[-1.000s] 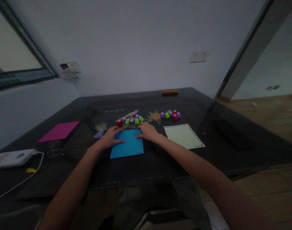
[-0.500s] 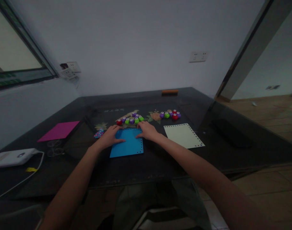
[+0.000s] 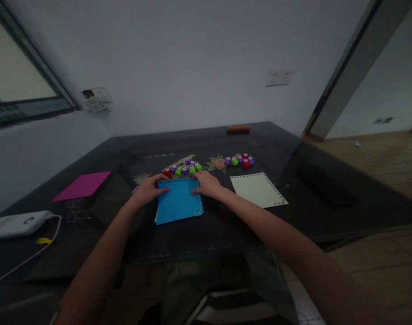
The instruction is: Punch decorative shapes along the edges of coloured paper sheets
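Blue paper sheets [image 3: 178,203] lie on the dark table in front of me, the top one turned slightly so that another edge shows beneath. Punched holes run along its far edge and near its right corner. My left hand [image 3: 148,189] grips the far left corner, thumb on top and fingers curled over the edge. At the far right corner, my right hand [image 3: 206,184] holds the sheet in the same way. Just beyond the paper sit several red, purple and green beads with eye-like tops [image 3: 184,169]. Small pink and blue pieces [image 3: 135,187] are partly hidden behind my left hand.
A cream sheet with punched holes [image 3: 258,189] lies to the right, with more eye-topped beads [image 3: 239,160] behind it. On the left are a magenta sheet [image 3: 82,186], clear cord [image 3: 77,210] and a white device with a cable [image 3: 19,223]. A dark flat object [image 3: 324,185] rests far right.
My left hand has shifted left to the sheet's corner, uncovering the holes along the far edge. The top blue sheet has turned slightly and a lower edge now shows.
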{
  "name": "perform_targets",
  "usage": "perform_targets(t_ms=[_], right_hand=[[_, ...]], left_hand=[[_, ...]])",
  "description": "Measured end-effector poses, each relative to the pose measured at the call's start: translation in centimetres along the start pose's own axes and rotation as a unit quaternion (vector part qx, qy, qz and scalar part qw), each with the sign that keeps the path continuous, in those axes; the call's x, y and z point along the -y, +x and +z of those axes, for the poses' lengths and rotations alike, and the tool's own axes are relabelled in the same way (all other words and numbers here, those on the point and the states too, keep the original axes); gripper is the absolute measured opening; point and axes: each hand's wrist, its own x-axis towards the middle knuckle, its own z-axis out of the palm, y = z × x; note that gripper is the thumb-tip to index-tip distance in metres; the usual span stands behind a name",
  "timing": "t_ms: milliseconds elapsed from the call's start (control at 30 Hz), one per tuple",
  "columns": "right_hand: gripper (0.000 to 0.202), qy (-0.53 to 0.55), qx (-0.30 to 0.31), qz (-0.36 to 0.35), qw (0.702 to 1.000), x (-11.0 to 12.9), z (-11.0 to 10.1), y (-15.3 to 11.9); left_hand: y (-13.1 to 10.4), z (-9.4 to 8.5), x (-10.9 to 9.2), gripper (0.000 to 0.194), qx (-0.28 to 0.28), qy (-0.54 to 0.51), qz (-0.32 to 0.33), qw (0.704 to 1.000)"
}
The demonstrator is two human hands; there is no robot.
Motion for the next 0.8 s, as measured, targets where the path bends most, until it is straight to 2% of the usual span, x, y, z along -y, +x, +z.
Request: perform_targets(t_ms=[100, 233, 433, 567, 667, 733, 800], right_hand=[[0.056, -0.002, -0.005, 0.004, 1.000, 0.0, 0.0, -0.1], [0.053, 0.000, -0.004, 0.004, 1.000, 0.2, -0.1, -0.2], [0.048, 0.011, -0.008, -0.009, 1.000, 0.2, -0.1, -0.3], [0.050, 0.041, -0.017, -0.008, 0.999, -0.1, 0.0, -0.1], [0.052, 0.115, -0.033, 0.022, 0.993, -0.3, -0.5, 0.2], [0.055, 0.225, -0.035, 0.050, 0.973, -0.4, -1.1, 0.3], [0.055, 0.368, -0.017, 0.071, 0.927, -0.4, -1.9, 0.2]], left_hand=[[-0.1, -0.7, -0.2, 0.046, 0.016, -0.058, -0.041, 0.997], [-0.6, -1.1, -0.7, 0.044, 0.112, -0.103, -0.099, 0.983], [-0.9, -1.1, -0.4, 0.035, 0.160, -0.091, -0.096, 0.978], [-0.8, -1.1, -0.2, 0.039, 0.145, -0.120, -0.085, 0.978], [-0.8, -1.3, -0.5, 0.043, 0.113, -0.168, -0.100, 0.974], [-0.8, -1.3, -0.7, 0.042, 0.087, -0.194, -0.104, 0.971], [-0.7, -1.3, -0.8, 0.041, 0.053, -0.210, -0.100, 0.971]])
